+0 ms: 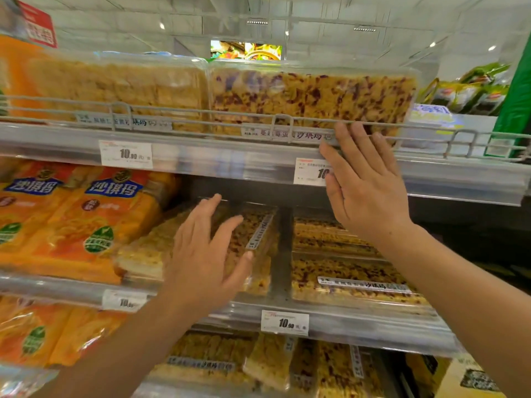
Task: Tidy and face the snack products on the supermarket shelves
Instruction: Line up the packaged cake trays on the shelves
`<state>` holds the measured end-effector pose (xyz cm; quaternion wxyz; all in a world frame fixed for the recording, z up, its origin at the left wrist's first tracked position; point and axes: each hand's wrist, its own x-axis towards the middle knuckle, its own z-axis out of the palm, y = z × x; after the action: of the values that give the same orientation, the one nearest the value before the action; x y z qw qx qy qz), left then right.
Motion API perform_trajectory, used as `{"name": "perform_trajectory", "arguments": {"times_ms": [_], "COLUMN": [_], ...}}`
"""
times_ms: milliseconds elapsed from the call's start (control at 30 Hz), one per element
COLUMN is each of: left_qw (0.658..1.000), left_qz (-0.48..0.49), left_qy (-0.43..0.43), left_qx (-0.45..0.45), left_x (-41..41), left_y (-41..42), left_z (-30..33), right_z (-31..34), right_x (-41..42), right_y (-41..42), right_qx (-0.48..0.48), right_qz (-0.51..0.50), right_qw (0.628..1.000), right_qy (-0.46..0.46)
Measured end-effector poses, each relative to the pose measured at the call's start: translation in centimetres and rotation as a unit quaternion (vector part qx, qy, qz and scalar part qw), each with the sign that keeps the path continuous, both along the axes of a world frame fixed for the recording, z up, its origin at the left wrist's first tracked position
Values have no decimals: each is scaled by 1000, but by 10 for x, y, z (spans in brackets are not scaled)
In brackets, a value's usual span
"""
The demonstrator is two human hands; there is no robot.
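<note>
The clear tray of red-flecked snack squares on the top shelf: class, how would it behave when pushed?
The clear tray looks rigid, so it would probably slide as one piece. Its smooth plastic may be slippery under the right hand. The wire rail should stop it tipping forward.

Showing orange snack bags (86,219) with blue banners, golden cranberry-flecked sachima box (310,99), plain yellow sachima box (115,84), white price tags (125,154).

Clear, glossy plastic clamshell boxes (313,96) hold coarse, crumbly cereal bars. The orange snack bags (94,219) are shiny film — creased and reflective. Grey metal wire rail (201,113); smooth, glossy plastic shelf strip (218,162) — matt paper price tags (125,154).
</note>
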<state>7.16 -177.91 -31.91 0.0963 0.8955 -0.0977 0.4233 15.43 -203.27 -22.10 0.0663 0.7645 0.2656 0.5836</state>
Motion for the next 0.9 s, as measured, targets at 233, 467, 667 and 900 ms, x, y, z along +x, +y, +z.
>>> {"name": "perform_trajectory", "arguments": {"times_ms": [233,467,667,900], "left_qw": [977,988,983,962], "left_qz": [91,65,-3,-88], "left_qy": [177,135,101,145], "left_qx": [75,21,-155,-212], "left_x": [-2,-12,-23,-33], "left_y": [-7,-4,14,23], "left_z": [-6,-14,-28,-34], "right_z": [-2,-88,-95,-98], "right_x": [-3,-55,-68,-66], "right_y": [3,43,102,124], "right_qx": [26,55,471,549], "right_qz": [5,178,111,198], "right_qw": [999,954,487,370], "right_qy": [18,236,727,723]}}
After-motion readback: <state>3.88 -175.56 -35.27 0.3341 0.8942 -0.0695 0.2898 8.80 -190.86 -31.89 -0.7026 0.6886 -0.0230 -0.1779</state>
